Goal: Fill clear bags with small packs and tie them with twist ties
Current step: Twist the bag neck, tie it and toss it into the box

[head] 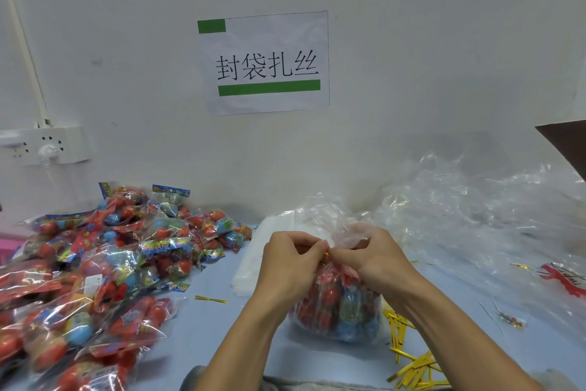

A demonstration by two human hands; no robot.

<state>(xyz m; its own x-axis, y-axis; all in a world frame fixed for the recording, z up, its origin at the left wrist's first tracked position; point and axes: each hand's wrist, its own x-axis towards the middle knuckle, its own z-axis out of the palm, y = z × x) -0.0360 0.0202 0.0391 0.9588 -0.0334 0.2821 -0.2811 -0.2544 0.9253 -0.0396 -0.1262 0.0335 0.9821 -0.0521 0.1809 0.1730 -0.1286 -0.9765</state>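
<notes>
A clear bag [336, 311] stuffed with red and blue small packs stands on the blue table in front of me. Its gathered neck rises between my hands. My left hand [290, 259] pinches a gold twist tie [326, 252] at the neck. My right hand [375, 256] grips the bunched neck of the bag from the right, with fingertips meeting the tie. The bag's loose top [336, 219] flares above my fingers.
A big heap of small packs [95, 276] covers the table's left. A stack of flat clear bags [253, 263] lies behind my left hand. Loose gold twist ties [409, 355] lie at lower right, one tie [211, 299] at centre. Crumpled clear plastic [475, 216] fills the right.
</notes>
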